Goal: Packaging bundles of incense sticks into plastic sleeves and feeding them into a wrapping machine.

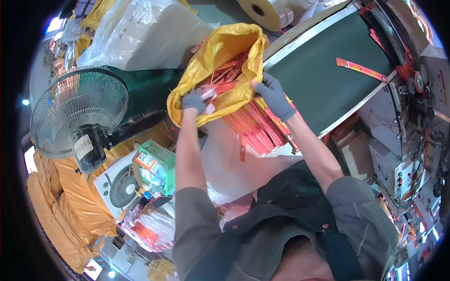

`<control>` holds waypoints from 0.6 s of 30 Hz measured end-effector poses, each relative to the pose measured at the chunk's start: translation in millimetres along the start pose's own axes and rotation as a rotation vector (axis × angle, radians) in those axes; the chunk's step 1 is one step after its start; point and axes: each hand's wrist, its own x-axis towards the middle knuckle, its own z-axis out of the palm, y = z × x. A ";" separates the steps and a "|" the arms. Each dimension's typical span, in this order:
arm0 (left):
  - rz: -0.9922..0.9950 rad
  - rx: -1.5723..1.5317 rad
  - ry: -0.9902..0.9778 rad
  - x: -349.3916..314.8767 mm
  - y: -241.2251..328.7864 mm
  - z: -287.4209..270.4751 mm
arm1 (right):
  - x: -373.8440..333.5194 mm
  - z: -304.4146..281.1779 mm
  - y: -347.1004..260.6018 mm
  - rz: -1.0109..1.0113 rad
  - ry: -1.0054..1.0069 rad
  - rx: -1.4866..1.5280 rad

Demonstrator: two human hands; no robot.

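Observation:
A yellow woven plastic sack (197, 70) lies with its mouth wide open in front of me, holding a jumble of slim red packets (229, 70). My left hand (193, 100), in a grey glove with bare fingertips, reaches inside the near-left rim beside these packets. Its fingers are blurred, so a hold on a packet cannot be made out. At the right rim, my right hand (275, 97), gloved alike, grips the sack with its thumb on the inner side. Below the sack, several long red-and-yellow packets (255, 129) lie side by side on a pale surface.
A dark green conveyor belt (323, 79) runs off to the right, with one loose red strip (361, 70) on it. A caged fan (79, 112) stands at left. Behind are a plastic-wrapped white stack (154, 37) and a film roll (267, 11). A green basket (157, 164) sits lower left.

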 end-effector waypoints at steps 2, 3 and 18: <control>-0.050 0.091 -0.099 -7.7 -20.3 -3.5 | 0.6 -2.1 -1.9 0.001 -0.011 -0.017; -0.049 0.093 -0.104 -11.9 -18.5 -4.8 | 1.0 -2.2 -0.5 -0.004 -0.009 -0.030; -0.014 -1.002 0.932 -150.3 64.4 -49.6 | -15.5 -37.0 -0.8 0.103 0.006 -0.258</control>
